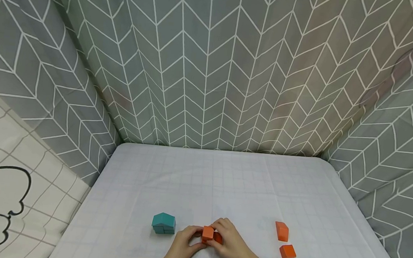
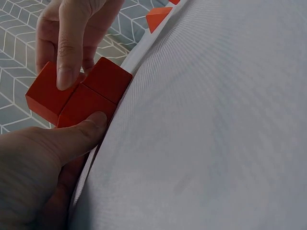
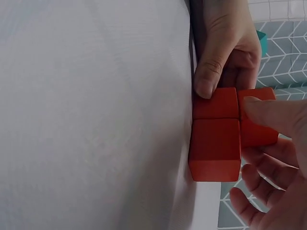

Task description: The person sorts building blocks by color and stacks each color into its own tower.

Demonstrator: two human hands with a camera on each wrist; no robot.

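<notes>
Two orange blocks stand side by side on the table, and an upper orange block (image 1: 207,232) sits on top of them. My left hand (image 1: 179,247) grips the lower left block (image 2: 88,106), its thumb lying along the near face. Between the thumb and fingers of my right hand (image 1: 232,244) is the upper block, pinched over the lower left one. The lower right block (image 3: 216,143) has a slanted face and touches its neighbour. Fingers hide the far sides of the blocks.
To the left stands a teal block assembly (image 1: 164,223) with a peaked top. Two loose orange pieces, one with a slanted side (image 1: 281,231) and one blocky (image 1: 288,252), lie to the right on the white-covered table (image 1: 209,186). Patterned grey curtains (image 1: 213,85) surround the table's back and sides.
</notes>
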